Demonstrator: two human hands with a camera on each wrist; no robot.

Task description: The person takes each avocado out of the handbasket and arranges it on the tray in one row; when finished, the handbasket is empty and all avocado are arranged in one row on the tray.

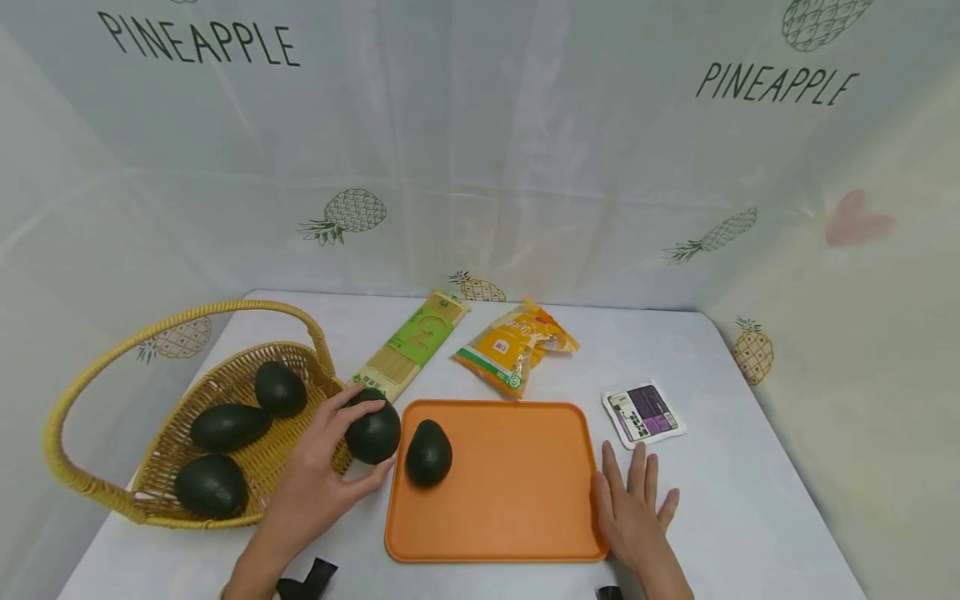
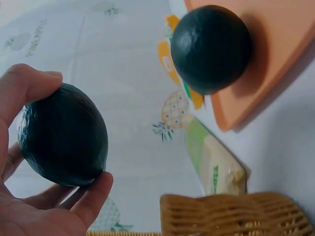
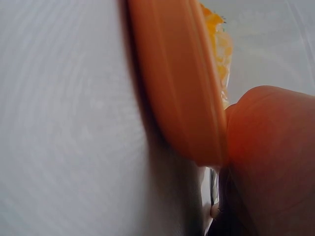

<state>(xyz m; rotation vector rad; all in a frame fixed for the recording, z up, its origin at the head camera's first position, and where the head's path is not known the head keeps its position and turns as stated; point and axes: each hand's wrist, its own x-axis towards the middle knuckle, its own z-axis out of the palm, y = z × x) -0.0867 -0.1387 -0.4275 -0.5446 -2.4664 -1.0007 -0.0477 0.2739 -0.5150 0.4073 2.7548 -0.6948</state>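
My left hand [image 1: 318, 475] grips a dark green avocado [image 1: 372, 427] between thumb and fingers, held between the basket and the tray. The left wrist view shows this avocado [image 2: 64, 135] raised, with the thumb on one side and fingertips on the other. A second avocado [image 1: 429, 454] lies on the left part of the orange tray [image 1: 517, 483]. Several more avocados [image 1: 230, 427] are in the yellow wicker basket [image 1: 288, 446]. At the tray's right edge rests my right hand [image 1: 637, 517], fingers straight and spread, holding nothing; its thumb is beside the rim [image 3: 182, 88].
Behind the tray lie a green-labelled pack of noodles [image 1: 420, 337] and an orange-yellow snack bag [image 1: 517, 346]. A white and purple packet [image 1: 643, 414] is just beyond the right fingertips. The basket's tall handle [image 1: 67, 400] arches at the left.
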